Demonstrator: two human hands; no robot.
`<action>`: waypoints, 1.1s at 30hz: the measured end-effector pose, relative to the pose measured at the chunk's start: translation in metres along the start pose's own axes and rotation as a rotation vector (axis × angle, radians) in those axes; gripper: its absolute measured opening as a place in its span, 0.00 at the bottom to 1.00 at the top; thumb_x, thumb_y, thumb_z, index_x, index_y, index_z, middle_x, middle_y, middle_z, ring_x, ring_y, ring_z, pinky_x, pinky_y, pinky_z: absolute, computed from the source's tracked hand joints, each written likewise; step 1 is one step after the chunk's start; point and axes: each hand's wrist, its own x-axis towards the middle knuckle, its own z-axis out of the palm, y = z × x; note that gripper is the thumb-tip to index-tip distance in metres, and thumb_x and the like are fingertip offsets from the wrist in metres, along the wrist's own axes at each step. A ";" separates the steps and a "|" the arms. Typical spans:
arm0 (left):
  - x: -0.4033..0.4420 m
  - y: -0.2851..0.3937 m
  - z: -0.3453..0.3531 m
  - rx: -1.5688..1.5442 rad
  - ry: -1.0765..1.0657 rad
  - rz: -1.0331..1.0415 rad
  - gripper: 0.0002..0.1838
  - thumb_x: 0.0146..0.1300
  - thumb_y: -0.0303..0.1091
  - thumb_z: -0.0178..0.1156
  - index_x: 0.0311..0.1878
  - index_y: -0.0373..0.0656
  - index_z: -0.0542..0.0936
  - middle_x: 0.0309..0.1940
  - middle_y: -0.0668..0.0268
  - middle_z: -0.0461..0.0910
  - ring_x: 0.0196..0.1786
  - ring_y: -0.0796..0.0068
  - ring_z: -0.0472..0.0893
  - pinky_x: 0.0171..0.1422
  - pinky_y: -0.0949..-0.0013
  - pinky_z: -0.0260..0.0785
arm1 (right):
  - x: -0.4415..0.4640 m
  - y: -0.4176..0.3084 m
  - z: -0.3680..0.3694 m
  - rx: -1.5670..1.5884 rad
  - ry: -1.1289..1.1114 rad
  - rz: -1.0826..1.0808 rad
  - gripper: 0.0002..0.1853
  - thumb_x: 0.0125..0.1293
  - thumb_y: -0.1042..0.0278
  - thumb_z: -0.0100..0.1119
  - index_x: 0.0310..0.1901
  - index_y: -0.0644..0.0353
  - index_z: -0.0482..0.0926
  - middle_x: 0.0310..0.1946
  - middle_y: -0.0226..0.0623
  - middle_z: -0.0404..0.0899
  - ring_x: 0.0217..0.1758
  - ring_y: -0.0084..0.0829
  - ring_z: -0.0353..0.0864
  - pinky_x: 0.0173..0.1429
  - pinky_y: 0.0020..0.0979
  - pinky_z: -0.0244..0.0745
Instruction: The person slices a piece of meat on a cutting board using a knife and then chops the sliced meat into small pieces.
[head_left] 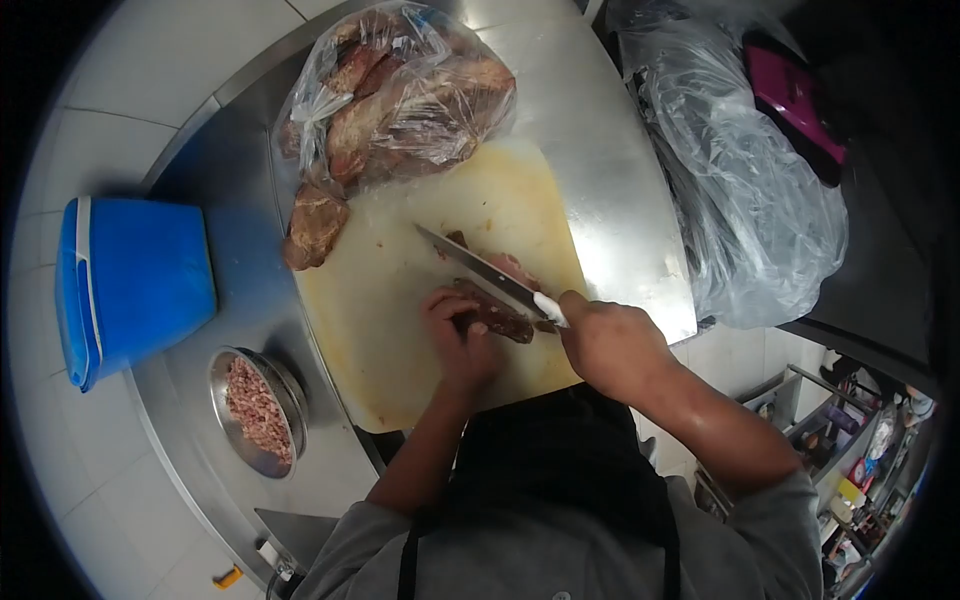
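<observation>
On the yellowed rectangular cutting board (375, 330), our left hand (465, 350) steadies a dark-brown meat strip (512, 324), seemingly against slipping, while our right hand (618, 345) grips the white-handled steel knife (490, 272) alongside.

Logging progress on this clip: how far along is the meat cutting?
Done: small diced pieces in the metal bowl.
In hand: left hand grips a dark meat piece on the cutting board; right hand holds the knife next to it.
Left, probably: the big chunks in the clear bag look uncut. I'd call it well short of finished.
</observation>
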 end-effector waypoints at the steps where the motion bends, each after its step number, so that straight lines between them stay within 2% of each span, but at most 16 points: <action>1: -0.002 0.003 0.002 -0.193 0.031 -0.098 0.11 0.65 0.27 0.57 0.49 0.39 0.71 0.54 0.51 0.67 0.55 0.56 0.71 0.63 0.55 0.66 | -0.008 -0.001 -0.005 -0.014 0.020 0.008 0.07 0.69 0.70 0.52 0.44 0.62 0.75 0.26 0.48 0.84 0.28 0.49 0.87 0.33 0.47 0.81; 2: -0.004 0.006 0.001 -0.381 0.061 -0.198 0.11 0.68 0.28 0.55 0.51 0.39 0.70 0.56 0.53 0.65 0.56 0.61 0.70 0.65 0.57 0.65 | -0.015 -0.002 -0.009 -0.011 0.022 0.008 0.07 0.69 0.70 0.52 0.44 0.62 0.75 0.26 0.48 0.84 0.28 0.49 0.87 0.33 0.47 0.81; 3: -0.005 0.005 0.000 -0.377 0.059 -0.195 0.11 0.68 0.28 0.55 0.51 0.39 0.70 0.56 0.53 0.65 0.56 0.61 0.70 0.65 0.57 0.65 | -0.023 -0.002 -0.013 -0.017 0.033 0.022 0.06 0.70 0.69 0.53 0.43 0.62 0.74 0.25 0.47 0.84 0.27 0.48 0.86 0.33 0.47 0.81; 5: -0.002 -0.002 0.001 -0.129 0.085 -0.070 0.13 0.65 0.30 0.60 0.50 0.39 0.71 0.54 0.50 0.68 0.57 0.55 0.70 0.62 0.54 0.66 | -0.035 -0.004 -0.017 -0.026 0.061 0.037 0.05 0.70 0.69 0.53 0.41 0.61 0.74 0.24 0.46 0.83 0.27 0.48 0.86 0.32 0.47 0.81; 8: -0.002 -0.001 0.002 -0.023 0.074 -0.026 0.13 0.66 0.30 0.61 0.51 0.38 0.72 0.55 0.50 0.67 0.57 0.55 0.70 0.62 0.55 0.66 | -0.056 -0.009 -0.017 -0.106 0.020 0.050 0.04 0.69 0.70 0.53 0.39 0.60 0.73 0.22 0.43 0.82 0.25 0.44 0.86 0.28 0.43 0.80; 12: -0.003 -0.002 -0.002 -0.026 0.054 -0.034 0.13 0.65 0.30 0.61 0.50 0.38 0.73 0.55 0.49 0.67 0.58 0.53 0.70 0.62 0.54 0.67 | -0.070 -0.011 -0.016 -0.089 0.021 0.041 0.03 0.69 0.71 0.53 0.39 0.60 0.73 0.24 0.43 0.82 0.25 0.43 0.87 0.28 0.41 0.81; 14: -0.002 0.001 -0.006 0.175 -0.035 0.023 0.13 0.63 0.30 0.62 0.48 0.38 0.74 0.55 0.48 0.68 0.59 0.50 0.68 0.63 0.52 0.66 | -0.075 -0.016 -0.020 -0.118 0.002 0.029 0.03 0.68 0.71 0.53 0.39 0.60 0.73 0.25 0.43 0.82 0.24 0.42 0.86 0.28 0.40 0.81; 18: -0.003 -0.003 -0.001 0.220 -0.050 0.025 0.12 0.62 0.29 0.63 0.47 0.37 0.74 0.55 0.47 0.68 0.61 0.49 0.67 0.64 0.50 0.65 | -0.083 -0.022 -0.023 -0.118 -0.061 0.044 0.03 0.67 0.71 0.54 0.39 0.60 0.73 0.24 0.41 0.82 0.24 0.41 0.87 0.28 0.40 0.81; 21: -0.001 0.003 0.006 0.151 0.012 -0.057 0.10 0.62 0.29 0.63 0.45 0.37 0.76 0.54 0.48 0.71 0.63 0.48 0.66 0.66 0.50 0.64 | -0.086 -0.024 -0.024 -0.064 -0.110 0.077 0.04 0.67 0.71 0.55 0.40 0.60 0.72 0.25 0.44 0.81 0.25 0.46 0.86 0.29 0.45 0.80; 23: 0.000 0.007 0.008 0.175 0.017 -0.132 0.08 0.61 0.28 0.63 0.41 0.37 0.77 0.51 0.49 0.73 0.65 0.49 0.65 0.68 0.50 0.62 | -0.086 -0.024 -0.023 -0.146 -0.093 0.035 0.03 0.66 0.71 0.54 0.38 0.60 0.73 0.24 0.40 0.81 0.25 0.38 0.87 0.26 0.38 0.81; 27: 0.006 0.006 0.008 0.210 -0.043 -0.163 0.06 0.63 0.28 0.62 0.40 0.37 0.78 0.50 0.50 0.75 0.65 0.49 0.65 0.69 0.51 0.60 | -0.073 -0.030 -0.020 -0.163 -0.126 0.056 0.03 0.66 0.71 0.54 0.38 0.60 0.73 0.24 0.40 0.81 0.25 0.37 0.87 0.26 0.37 0.81; 29: 0.006 0.009 0.009 0.302 -0.043 -0.079 0.11 0.68 0.33 0.61 0.47 0.35 0.77 0.53 0.49 0.73 0.65 0.49 0.64 0.70 0.51 0.60 | -0.069 -0.030 -0.019 -0.134 -0.137 0.034 0.04 0.65 0.71 0.55 0.38 0.62 0.73 0.24 0.41 0.82 0.25 0.37 0.88 0.25 0.37 0.81; 30: 0.006 0.005 0.005 0.304 -0.048 -0.081 0.11 0.68 0.33 0.61 0.47 0.35 0.77 0.53 0.49 0.73 0.65 0.49 0.64 0.70 0.51 0.60 | -0.066 -0.033 -0.018 -0.129 -0.140 0.036 0.04 0.65 0.71 0.55 0.38 0.62 0.73 0.24 0.41 0.82 0.25 0.37 0.88 0.25 0.37 0.81; 32: 0.001 -0.002 0.004 0.313 -0.126 -0.088 0.20 0.72 0.41 0.60 0.55 0.33 0.74 0.57 0.48 0.71 0.66 0.49 0.63 0.70 0.51 0.59 | -0.063 -0.035 -0.017 -0.174 -0.148 0.054 0.06 0.65 0.70 0.55 0.38 0.63 0.73 0.24 0.41 0.82 0.25 0.37 0.88 0.23 0.37 0.81; 33: 0.000 -0.007 0.002 0.315 -0.129 -0.089 0.20 0.72 0.41 0.60 0.55 0.33 0.74 0.57 0.48 0.71 0.66 0.49 0.63 0.70 0.51 0.59 | -0.060 -0.037 -0.016 -0.171 -0.150 0.053 0.06 0.65 0.70 0.55 0.38 0.63 0.73 0.24 0.41 0.82 0.25 0.37 0.88 0.23 0.37 0.81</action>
